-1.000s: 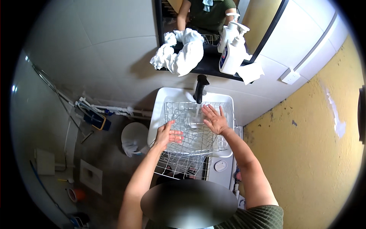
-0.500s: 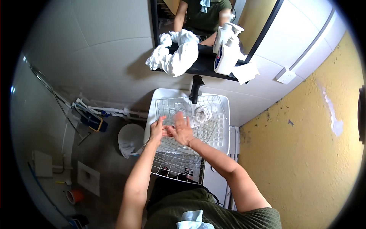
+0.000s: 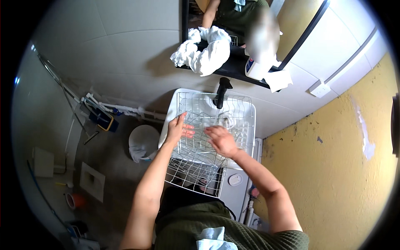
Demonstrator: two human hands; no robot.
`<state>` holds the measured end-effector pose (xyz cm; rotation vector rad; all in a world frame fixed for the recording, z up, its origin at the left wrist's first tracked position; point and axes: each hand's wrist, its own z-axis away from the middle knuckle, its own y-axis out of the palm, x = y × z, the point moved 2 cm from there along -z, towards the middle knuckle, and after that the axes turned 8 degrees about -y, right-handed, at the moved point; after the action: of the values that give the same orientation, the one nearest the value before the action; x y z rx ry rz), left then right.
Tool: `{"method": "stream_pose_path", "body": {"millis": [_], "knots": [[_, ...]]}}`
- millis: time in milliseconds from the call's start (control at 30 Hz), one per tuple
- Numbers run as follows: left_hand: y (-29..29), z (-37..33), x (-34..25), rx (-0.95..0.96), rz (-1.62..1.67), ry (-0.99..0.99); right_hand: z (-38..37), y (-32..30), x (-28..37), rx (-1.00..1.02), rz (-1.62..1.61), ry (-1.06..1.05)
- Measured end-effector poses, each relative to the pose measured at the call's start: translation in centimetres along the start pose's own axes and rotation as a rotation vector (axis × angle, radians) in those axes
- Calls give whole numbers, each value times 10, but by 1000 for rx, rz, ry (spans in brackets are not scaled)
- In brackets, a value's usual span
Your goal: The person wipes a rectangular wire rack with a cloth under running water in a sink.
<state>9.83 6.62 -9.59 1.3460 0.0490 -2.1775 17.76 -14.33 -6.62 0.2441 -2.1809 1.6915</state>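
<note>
A wire rack (image 3: 189,156) lies over the white sink (image 3: 168,121) and sticks out past its front edge. Above the rack's left part is my left hand (image 3: 176,131), its fingers spread with nothing in them. My right hand (image 3: 221,141) is palm down over the middle of the rack, fingers stretched toward the left hand. Whether either hand touches the wires I cannot tell. The black faucet (image 3: 222,93) points down over the sink. Just below it a crumpled white cloth (image 3: 226,120) sits in the basin, partly seen through the wires.
On the black shelf (image 3: 233,71) lie a bunched white cloth (image 3: 206,52) and a white pump bottle (image 3: 255,70). A white bucket (image 3: 143,137) with a cloth over its rim stands on the floor left of the sink. The yellow wall (image 3: 333,179) rises at the right.
My hands were close together over the rack and have moved apart, the right one to the right. The view has shifted a little; the rack stays over the sink.
</note>
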Motion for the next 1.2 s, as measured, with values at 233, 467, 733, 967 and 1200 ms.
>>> {"method": "stream_pose_path", "body": {"millis": [233,467,733,967,1200], "knots": [[0,-3,3,15,6,27,3,2,-14,-4,166,-164],[9,-5,6,-7,21,29,-25,25,-34,-368,-363,574],[5,-4,3,-33,-1,35,-45,34,-48,-119,-305,769],[14,-4,0,-29,13,30,-38,34,-62,-107,-389,809],[8,-7,3,-36,-39,68,-49,28,-47,-98,-347,860]]}}
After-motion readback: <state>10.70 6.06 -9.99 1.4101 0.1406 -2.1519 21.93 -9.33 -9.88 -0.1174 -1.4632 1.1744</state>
